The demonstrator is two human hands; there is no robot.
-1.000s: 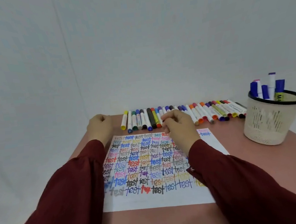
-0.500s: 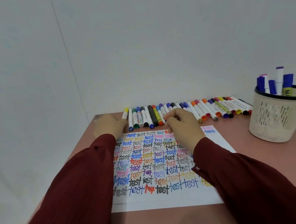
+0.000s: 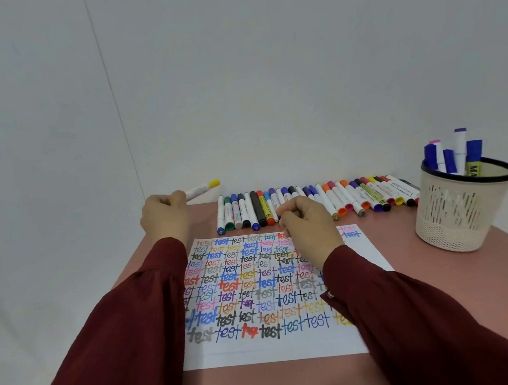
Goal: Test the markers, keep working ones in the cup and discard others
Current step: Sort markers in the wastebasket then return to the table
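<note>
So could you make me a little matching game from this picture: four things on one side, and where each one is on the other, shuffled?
Things:
1. yellow-capped marker
2. mesh cup
3. sheet of paper
4. row of markers

Places:
A. side by side along the far edge of the table
B. gripped in the left hand, up off the table
C. standing at the right, holding upright markers
D. flat in the middle, covered with the word "test"

Pairs: 1-B, 2-C, 3-D, 4-A.
</note>
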